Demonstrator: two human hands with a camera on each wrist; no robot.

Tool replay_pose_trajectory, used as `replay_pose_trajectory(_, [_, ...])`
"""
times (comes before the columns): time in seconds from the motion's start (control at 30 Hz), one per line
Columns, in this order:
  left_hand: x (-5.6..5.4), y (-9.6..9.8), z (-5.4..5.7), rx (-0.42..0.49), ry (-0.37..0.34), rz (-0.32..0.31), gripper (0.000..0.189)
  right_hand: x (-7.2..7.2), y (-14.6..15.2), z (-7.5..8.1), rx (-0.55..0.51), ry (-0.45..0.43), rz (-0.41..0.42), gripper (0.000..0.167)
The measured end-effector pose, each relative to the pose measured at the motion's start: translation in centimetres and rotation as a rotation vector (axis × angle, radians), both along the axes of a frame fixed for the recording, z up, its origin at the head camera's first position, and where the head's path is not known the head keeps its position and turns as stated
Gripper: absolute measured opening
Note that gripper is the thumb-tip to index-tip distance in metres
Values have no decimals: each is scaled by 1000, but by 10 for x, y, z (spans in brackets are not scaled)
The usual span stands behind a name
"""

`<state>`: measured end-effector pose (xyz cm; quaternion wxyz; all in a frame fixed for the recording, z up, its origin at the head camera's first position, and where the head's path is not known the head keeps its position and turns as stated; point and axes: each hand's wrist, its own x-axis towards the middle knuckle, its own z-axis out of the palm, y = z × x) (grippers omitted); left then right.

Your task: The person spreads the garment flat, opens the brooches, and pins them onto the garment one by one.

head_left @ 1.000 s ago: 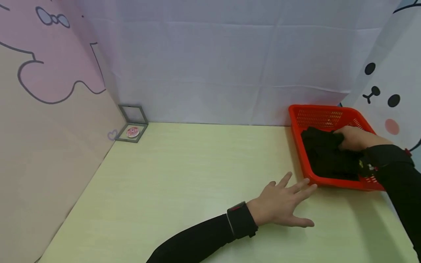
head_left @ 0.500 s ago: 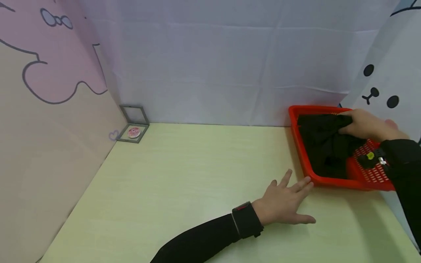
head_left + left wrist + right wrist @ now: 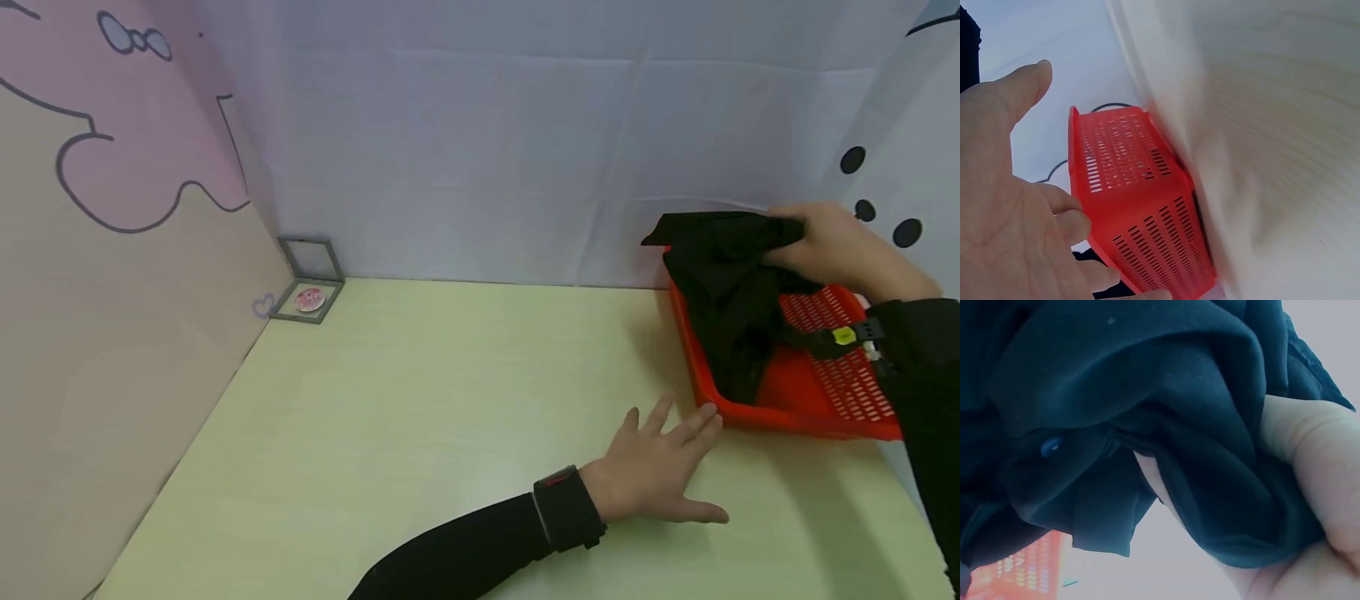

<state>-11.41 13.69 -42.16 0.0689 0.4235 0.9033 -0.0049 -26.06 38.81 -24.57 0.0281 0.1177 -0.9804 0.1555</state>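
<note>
A black garment [image 3: 720,275] hangs bunched from my right hand [image 3: 828,250], its lower part still inside the red plastic basket [image 3: 817,427]. In the right wrist view, thumb and fingers pinch folds of the garment [image 3: 1147,375], and a small button [image 3: 1051,447] shows on the cloth. My left hand [image 3: 660,471] is held with fingers spread at the basket's near left corner. The left wrist view has that hand [image 3: 1016,206] beside the perforated basket wall [image 3: 1160,250]; whether the fingertips touch it I cannot tell.
A small grey square frame [image 3: 315,302], hinged up at the back, stands at the table's far left corner with a round pink-and-white piece [image 3: 310,300] in it. White cloth [image 3: 465,167] closes off the back, and printed panels [image 3: 150,333] flank the pale table [image 3: 450,375].
My right hand has risen and drawn the garment upward, uncovering more of the basket's floor. The left hand stays almost in place.
</note>
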Motion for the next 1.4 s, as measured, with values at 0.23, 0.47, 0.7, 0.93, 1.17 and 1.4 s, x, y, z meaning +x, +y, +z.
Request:
replay_pose_trajectory(0.23, [-2,7,-4,1,43,3,107,2,-16,11,-43,-1,-12,45])
replay_pose_trajectory(0.47, [-2,13,-2,-9,43,3,107,2,-35,21,-86,14,-4,47])
replay_pose_trajectory(0.7, [-6,17,-3,-41,52,14,108,-3,-69,25,-148,17,28,50])
replay_pose_trajectory(0.93, [-17,18,-3,-38,27,-9,104,-15,-116,16,-303,-63,114,50])
replay_pose_trajectory(1.17, [-18,-31,-9,34,-29,0,105,-31,-149,-15,-314,-14,251,38])
replay_pose_trajectory(1.4, [-18,-95,-10,60,-21,84,103,-35,-157,-47,-275,1,283,34])
